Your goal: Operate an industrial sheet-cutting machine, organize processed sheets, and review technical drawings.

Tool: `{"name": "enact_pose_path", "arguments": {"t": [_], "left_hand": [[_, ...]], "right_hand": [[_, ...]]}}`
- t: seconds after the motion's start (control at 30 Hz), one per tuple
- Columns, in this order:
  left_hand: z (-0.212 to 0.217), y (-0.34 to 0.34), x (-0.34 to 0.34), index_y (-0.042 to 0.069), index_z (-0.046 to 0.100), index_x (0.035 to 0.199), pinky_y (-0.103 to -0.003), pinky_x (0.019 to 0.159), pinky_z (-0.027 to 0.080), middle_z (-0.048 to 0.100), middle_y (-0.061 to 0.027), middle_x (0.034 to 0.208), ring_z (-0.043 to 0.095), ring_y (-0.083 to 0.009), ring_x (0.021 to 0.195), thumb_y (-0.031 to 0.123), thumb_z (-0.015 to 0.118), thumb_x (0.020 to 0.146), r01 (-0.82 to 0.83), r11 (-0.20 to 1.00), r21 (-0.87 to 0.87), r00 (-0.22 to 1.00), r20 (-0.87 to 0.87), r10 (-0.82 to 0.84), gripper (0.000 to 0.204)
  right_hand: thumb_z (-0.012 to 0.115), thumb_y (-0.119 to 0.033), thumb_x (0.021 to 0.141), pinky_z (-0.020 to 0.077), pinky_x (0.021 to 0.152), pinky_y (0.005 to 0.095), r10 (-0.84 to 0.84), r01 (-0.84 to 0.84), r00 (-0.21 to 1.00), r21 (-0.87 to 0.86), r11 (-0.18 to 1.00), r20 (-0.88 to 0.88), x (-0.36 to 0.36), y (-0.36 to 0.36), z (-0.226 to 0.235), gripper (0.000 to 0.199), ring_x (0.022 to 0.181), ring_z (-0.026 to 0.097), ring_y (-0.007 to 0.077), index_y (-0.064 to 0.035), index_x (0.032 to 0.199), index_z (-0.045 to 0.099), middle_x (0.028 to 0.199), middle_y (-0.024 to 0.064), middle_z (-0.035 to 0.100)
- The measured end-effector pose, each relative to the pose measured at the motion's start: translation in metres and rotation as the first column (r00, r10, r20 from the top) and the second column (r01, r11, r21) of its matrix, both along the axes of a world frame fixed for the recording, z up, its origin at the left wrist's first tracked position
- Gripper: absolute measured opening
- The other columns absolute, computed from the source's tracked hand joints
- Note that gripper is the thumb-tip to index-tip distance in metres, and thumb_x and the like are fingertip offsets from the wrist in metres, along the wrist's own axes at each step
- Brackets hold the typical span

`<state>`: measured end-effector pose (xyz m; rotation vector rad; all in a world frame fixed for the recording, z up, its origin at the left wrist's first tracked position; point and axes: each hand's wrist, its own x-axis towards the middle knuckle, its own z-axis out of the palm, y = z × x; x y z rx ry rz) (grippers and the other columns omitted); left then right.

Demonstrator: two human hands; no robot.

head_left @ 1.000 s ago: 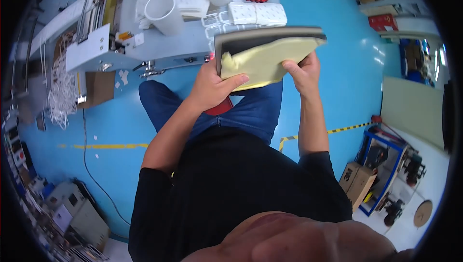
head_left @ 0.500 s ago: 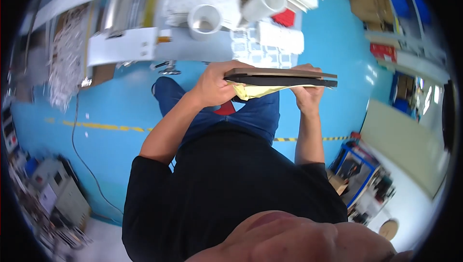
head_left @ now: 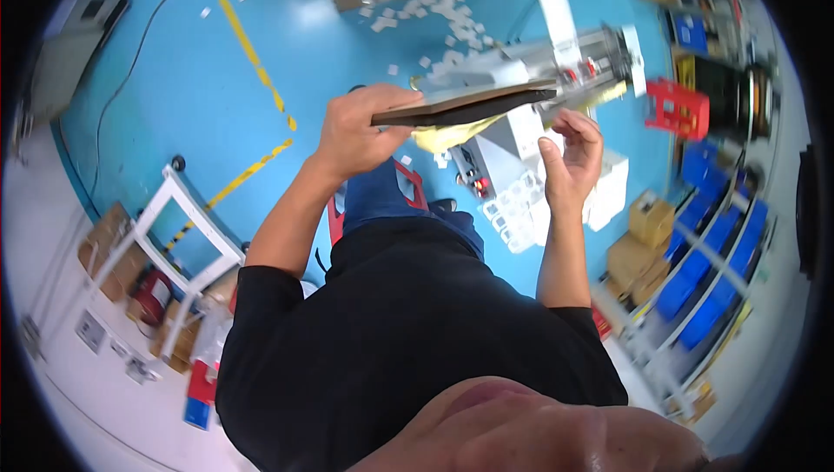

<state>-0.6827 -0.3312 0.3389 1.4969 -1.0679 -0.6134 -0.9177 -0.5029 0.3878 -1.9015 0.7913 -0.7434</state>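
My left hand (head_left: pixel 360 129) is closed round the left end of a flat brown-and-black panel (head_left: pixel 473 109), seen almost edge-on in front of my body. Beneath it hangs a soft yellow sheet (head_left: pixel 460 136), perhaps cloth; how it is attached is hidden. Just below the panel's right end is my right hand (head_left: pixel 573 159), open, its fingers loosely bent and apart, holding nothing I can see. A red stool (head_left: pixel 408 183) shows partly beside my legs.
Ahead to the right stands a metal machine (head_left: pixel 591 63) with a white arm. A red plastic crate (head_left: pixel 678 109) is beyond it. White pieces (head_left: pixel 447 16) litter the blue floor. Racks of blue bins (head_left: pixel 712 298) line the right side; a white wheeled frame (head_left: pixel 187 220) stands left.
My view has turned to the right, bringing the machine ahead. My right hand has let go of the panel, which now tilts up toward its right end; my left hand keeps hold.
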Motion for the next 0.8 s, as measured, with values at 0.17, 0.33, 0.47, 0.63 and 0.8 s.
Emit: {"name": "enact_pose_path", "arguments": {"t": [0.17, 0.33, 0.47, 0.63, 0.8], "left_hand": [[0.011, 0.056, 0.102, 0.006, 0.068, 0.099, -0.030, 0.066, 0.053, 0.069, -0.0102, 0.089, 0.067, -0.0243, 0.077, -0.004, 0.068, 0.066, -0.294, 0.956, -0.004, 0.937, 0.196, 0.289, 0.034], [0.037, 0.094, 0.165, 0.008, 0.067, 0.098, -0.031, 0.064, 0.053, 0.068, -0.0089, 0.088, 0.066, -0.0256, 0.076, -0.003, 0.070, 0.064, -0.431, 0.902, -0.017, 0.861, 0.292, 0.417, 0.036], [0.049, 0.119, 0.205, 0.007, 0.067, 0.097, -0.031, 0.065, 0.053, 0.069, -0.0087, 0.089, 0.067, -0.0256, 0.077, 0.000, 0.073, 0.064, -0.504, 0.863, 0.035, 0.822, 0.325, 0.467, 0.034], [0.067, 0.135, 0.256, 0.009, 0.065, 0.093, -0.033, 0.061, 0.052, 0.068, -0.0073, 0.085, 0.065, -0.0263, 0.072, 0.002, 0.071, 0.064, -0.574, 0.817, -0.055, 0.728, 0.422, 0.540, 0.030], [0.087, 0.140, 0.319, 0.008, 0.066, 0.094, -0.032, 0.062, 0.053, 0.068, -0.0072, 0.085, 0.066, -0.0253, 0.073, 0.001, 0.071, 0.064, -0.619, 0.782, -0.068, 0.703, 0.396, 0.591, 0.031]], "right_hand": [[0.073, -0.004, 0.077, 0.0428, 0.086, 0.0315, 0.357, -0.336, 0.934, -0.353, 0.873, -0.005, 0.167, 0.039, 0.039, 0.026, 0.096, 0.053, 0.0225, -0.0004, 0.099, 0.060, 0.109, 0.0140, 0.054], [0.075, -0.003, 0.073, 0.0436, 0.082, 0.0309, 0.516, -0.481, 0.856, -0.434, 0.762, -0.042, 0.285, 0.080, 0.057, 0.029, 0.094, 0.054, 0.0231, 0.0000, 0.100, 0.064, 0.104, 0.0144, 0.056], [0.075, -0.001, 0.072, 0.0447, 0.077, 0.0305, 0.615, -0.547, 0.789, -0.469, 0.693, -0.012, 0.346, 0.093, 0.059, 0.030, 0.088, 0.056, 0.0237, -0.0007, 0.100, 0.064, 0.097, 0.0131, 0.058], [0.076, 0.002, 0.067, 0.0455, 0.073, 0.0311, 0.675, -0.562, 0.737, -0.534, 0.631, 0.022, 0.412, 0.101, 0.080, 0.030, 0.083, 0.058, 0.0244, -0.0026, 0.094, 0.063, 0.091, 0.0122, 0.060], [0.077, 0.003, 0.063, 0.0437, 0.068, 0.0324, 0.724, -0.515, 0.686, -0.658, 0.549, 0.066, 0.489, 0.106, 0.097, 0.033, 0.079, 0.057, 0.0233, -0.0047, 0.093, 0.063, 0.088, 0.0073, 0.061]]}}
